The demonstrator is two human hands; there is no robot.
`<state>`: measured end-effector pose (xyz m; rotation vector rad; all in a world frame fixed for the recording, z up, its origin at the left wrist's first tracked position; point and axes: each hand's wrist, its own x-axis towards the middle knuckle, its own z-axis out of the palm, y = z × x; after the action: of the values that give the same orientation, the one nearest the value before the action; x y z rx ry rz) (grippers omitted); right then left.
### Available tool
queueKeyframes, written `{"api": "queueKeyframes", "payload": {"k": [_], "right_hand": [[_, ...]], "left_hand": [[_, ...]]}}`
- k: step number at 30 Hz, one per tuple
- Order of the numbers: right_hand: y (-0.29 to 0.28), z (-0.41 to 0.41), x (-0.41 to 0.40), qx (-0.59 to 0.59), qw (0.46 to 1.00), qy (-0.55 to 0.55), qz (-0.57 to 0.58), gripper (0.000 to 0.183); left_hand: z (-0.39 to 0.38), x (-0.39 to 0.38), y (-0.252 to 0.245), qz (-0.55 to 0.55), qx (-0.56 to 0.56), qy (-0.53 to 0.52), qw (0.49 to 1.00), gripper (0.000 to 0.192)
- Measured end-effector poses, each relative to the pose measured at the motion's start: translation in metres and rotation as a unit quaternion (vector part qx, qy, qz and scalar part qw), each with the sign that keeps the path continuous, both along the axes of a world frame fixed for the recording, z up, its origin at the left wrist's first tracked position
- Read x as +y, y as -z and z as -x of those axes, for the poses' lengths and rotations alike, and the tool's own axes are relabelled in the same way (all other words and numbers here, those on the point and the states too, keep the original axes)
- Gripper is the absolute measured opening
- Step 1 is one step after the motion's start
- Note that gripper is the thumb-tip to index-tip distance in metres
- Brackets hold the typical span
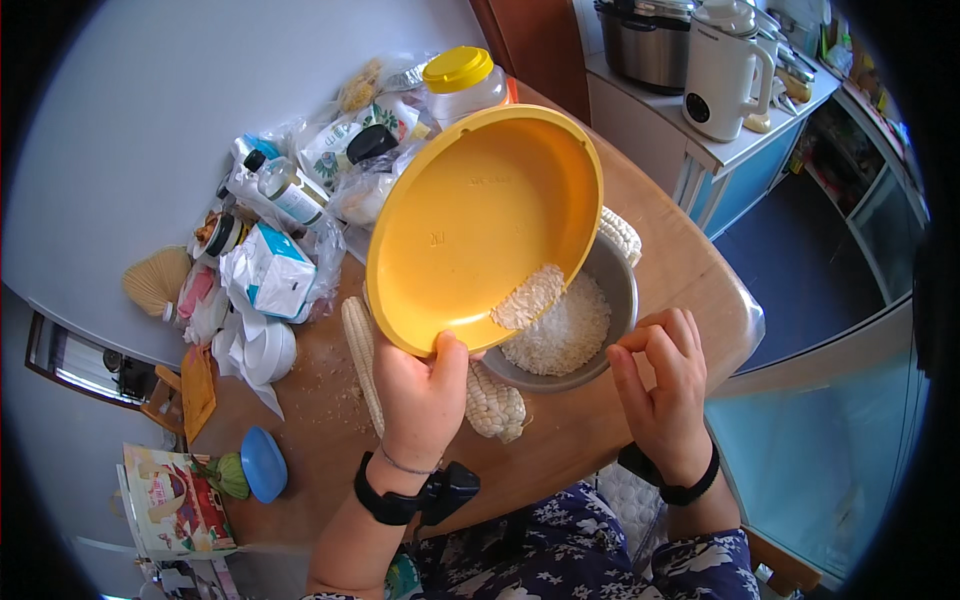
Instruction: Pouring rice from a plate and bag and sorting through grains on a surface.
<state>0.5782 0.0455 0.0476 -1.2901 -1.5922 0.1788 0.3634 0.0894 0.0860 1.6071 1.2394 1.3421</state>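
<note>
My left hand (424, 390) grips the near rim of a yellow plastic basin (480, 217), which is tilted over a grey metal bowl (626, 300). Pale flakes or grains (529, 298) lie along the basin's lower right wall. In the bowl is a heap of white grains (562, 330) that look like rice. My right hand (664, 382) is raised just right of the bowl, thumb and bent fingers drawn close; whether something small is between them cannot be told. White corn cobs lie round the bowl: one (619, 236) behind it, one (495, 401) in front, and one (361, 360) left.
Crumbs dot the wooden table (570, 442) on the left. Bags, a clear bottle (289, 187), a tissue pack (268, 270) and a yellow-lidded jar (465, 86) crowd its wall side. A blue bowl (264, 465) stands near left. A white kettle (724, 71) stands on a counter.
</note>
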Motion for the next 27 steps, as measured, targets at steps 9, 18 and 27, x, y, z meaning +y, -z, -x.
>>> {"api": "queueKeyframes", "payload": {"k": [9, 18, 27], "right_hand": [[0.002, 0.001, 0.002, -0.001, 1.0, 0.006, -0.008, 0.015], [0.003, 0.001, 0.001, 0.011, 1.0, 0.011, -0.013, 0.013], [0.003, 0.0, 0.001, 0.015, 1.0, 0.009, -0.014, 0.011]], "left_hand": [[0.006, -0.002, -0.001, 0.02, 0.007, 0.014, 1.0, 0.023], [0.002, -0.002, 0.004, -0.012, -0.002, -0.022, 1.0, 0.017], [0.018, 0.0, 0.008, 0.011, 0.067, 0.011, 0.998, 0.043]]}}
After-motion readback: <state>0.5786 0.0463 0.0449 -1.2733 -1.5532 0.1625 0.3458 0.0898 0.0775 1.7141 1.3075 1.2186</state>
